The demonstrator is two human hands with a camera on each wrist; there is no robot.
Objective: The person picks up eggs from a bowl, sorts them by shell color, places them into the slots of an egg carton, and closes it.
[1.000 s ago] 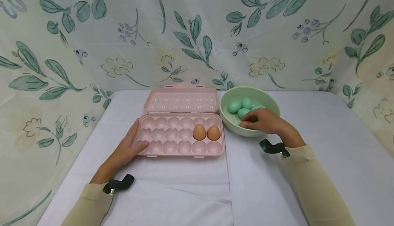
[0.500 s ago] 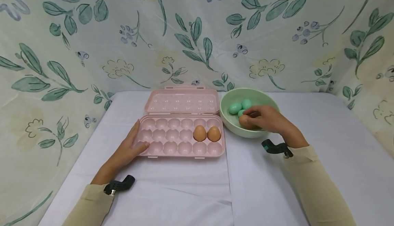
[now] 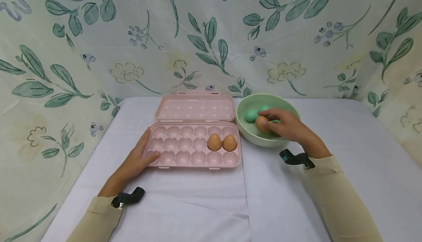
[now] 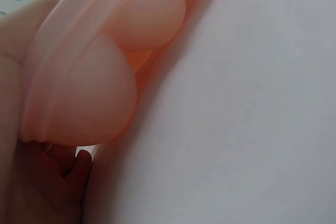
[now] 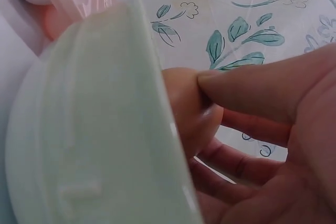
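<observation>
My right hand (image 3: 285, 125) pinches a brown egg (image 3: 262, 124) between thumb and fingers, just inside the near part of the light green bowl (image 3: 263, 142). The right wrist view shows the thumb on the near side of this egg (image 5: 191, 111), partly behind the bowl wall (image 5: 105, 114). Several green eggs (image 3: 252, 115) lie in the bowl, some hidden by the hand. Left of the bowl, a pink egg carton (image 3: 184, 144) lies with its lid back. Two brown eggs (image 3: 214, 142) sit in its middle row, at the right end. My left hand (image 3: 133, 161) grips the carton's left end.
The carton's lid (image 3: 195, 108) lies flat behind its tray, close to the bowl's left side. A white cloth (image 3: 197, 205) covers the table. A floral curtain (image 3: 211, 33) hangs behind the table and at its sides.
The right hand has lifted slightly in the bowl, and the brown egg, mostly hidden at first, now shows between its fingers. The left hand and carton have stayed in place.
</observation>
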